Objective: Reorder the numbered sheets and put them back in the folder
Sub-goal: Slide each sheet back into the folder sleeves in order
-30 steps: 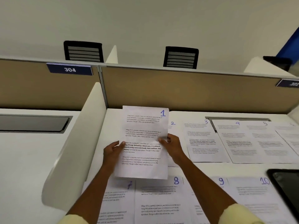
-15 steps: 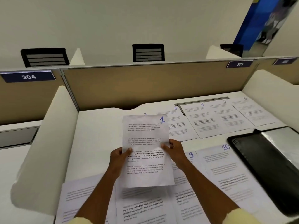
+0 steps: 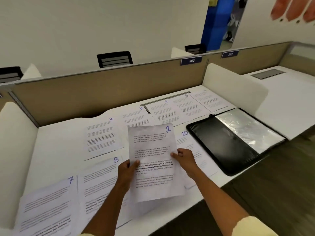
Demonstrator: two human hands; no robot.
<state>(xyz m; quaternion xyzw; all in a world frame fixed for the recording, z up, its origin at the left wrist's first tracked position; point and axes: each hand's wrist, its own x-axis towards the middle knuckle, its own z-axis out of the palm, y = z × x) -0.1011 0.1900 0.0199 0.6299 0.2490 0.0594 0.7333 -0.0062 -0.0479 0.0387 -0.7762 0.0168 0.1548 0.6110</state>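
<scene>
- Now both hands hold sheet 1 (image 3: 154, 160) up above the desk (image 3: 56, 150), near the middle of the view
- Left hand (image 3: 127, 172) pinches the sheet's left edge, thumb on the printed face, the other fingers hidden behind the paper
- Right hand (image 3: 185, 160) pinches the right edge the same way, thumb on top
- Sheet 1 is upright, a little wrinkled, with its number at the top right corner
- Folder (image 3: 235, 138) lies open on the desk at about 2 o'clock from sheet 1, black cover on the left, shiny plastic sleeve on the right; it is apart from both hands
- Sheet 2 (image 3: 102, 137) lies flat at 10 o'clock from sheet 1, and sheet 3 (image 3: 134, 116) at 11 o'clock
- Sheet 4 (image 3: 163, 111), sheet 5 (image 3: 187, 106) and sheet 6 (image 3: 209, 99) overlap in a row at 1 o'clock, by the divider (image 3: 102, 92)
- Sheet 7 (image 3: 47, 206) and sheet 8 (image 3: 98, 181) lie at 8 o'clock, near the desk's front edge
- Sheet 10 (image 3: 196, 147) lies just beside the folder at 3 o'clock, partly under sheet 1 and the right hand
</scene>
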